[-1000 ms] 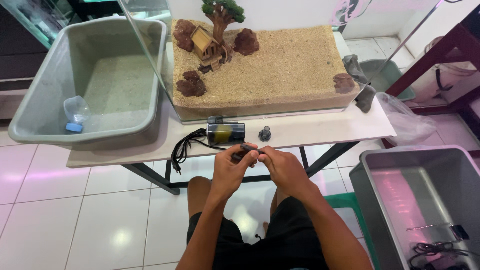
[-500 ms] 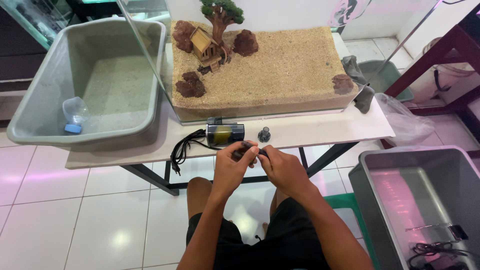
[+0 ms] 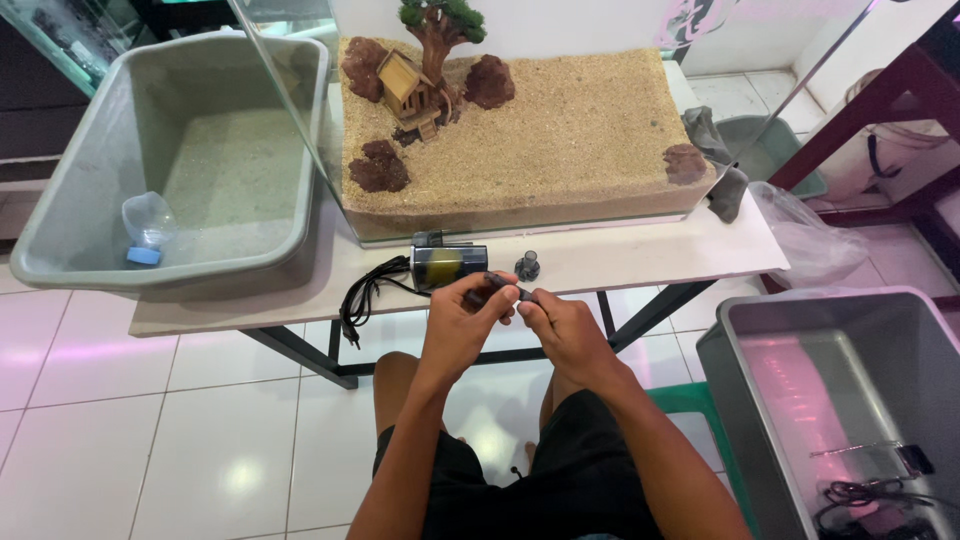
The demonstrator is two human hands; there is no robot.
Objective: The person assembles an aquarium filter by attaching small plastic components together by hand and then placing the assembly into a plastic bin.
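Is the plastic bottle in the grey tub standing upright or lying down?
Lying down: the plastic bottle rests on its side on the sand in the grey tub, its blue cap low.

pump [image 3: 448, 266] and cap [image 3: 527, 266] ahead — bare table edge [image 3: 650, 262] rightward

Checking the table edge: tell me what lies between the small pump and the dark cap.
Head view: the stretch between small pump and dark cap is bare white tabletop.

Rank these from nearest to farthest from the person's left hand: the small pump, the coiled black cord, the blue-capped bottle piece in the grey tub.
From the left hand:
1. Small pump, just above it on the table.
2. Coiled black cord, to the left.
3. Blue-capped bottle piece, far left, inside the grey tub.
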